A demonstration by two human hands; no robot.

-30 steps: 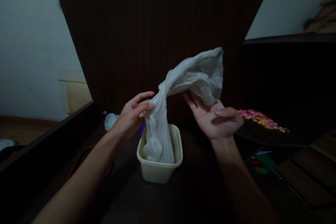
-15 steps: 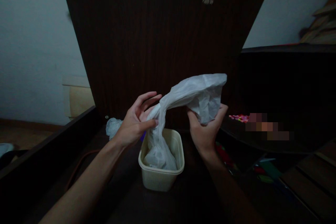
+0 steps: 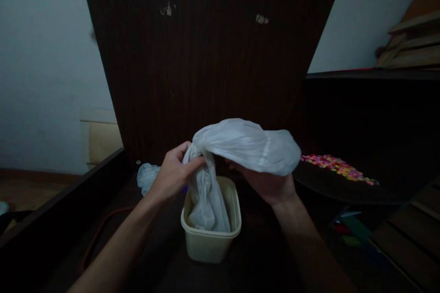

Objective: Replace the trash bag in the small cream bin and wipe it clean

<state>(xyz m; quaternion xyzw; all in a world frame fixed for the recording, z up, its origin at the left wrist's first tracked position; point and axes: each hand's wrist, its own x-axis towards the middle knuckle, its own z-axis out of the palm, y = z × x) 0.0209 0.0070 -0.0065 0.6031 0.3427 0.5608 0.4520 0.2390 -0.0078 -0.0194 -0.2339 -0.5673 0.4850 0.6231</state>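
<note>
White bag (image 3: 240, 144) top lower than before, centre of frame; bottom inside tub (image 3: 209, 248), rest left outside. Left hand (image 3: 176, 169) pinches gathered neck, thumb against fingers; right hand (image 3: 270, 187) beneath top, finger closure hidden, unclear.

White and creased, the bag (image 3: 240, 144) reaches into the tub (image 3: 209, 248); beyond its gathered neck, the top bends over rightward. The tub, cream and open, stands upright on the counter (image 3: 161, 261).

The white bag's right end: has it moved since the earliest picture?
Yes, downward: the top edge of the right end of the white bag now lies farther below the right-hand pale mark on the dark panel.
</note>
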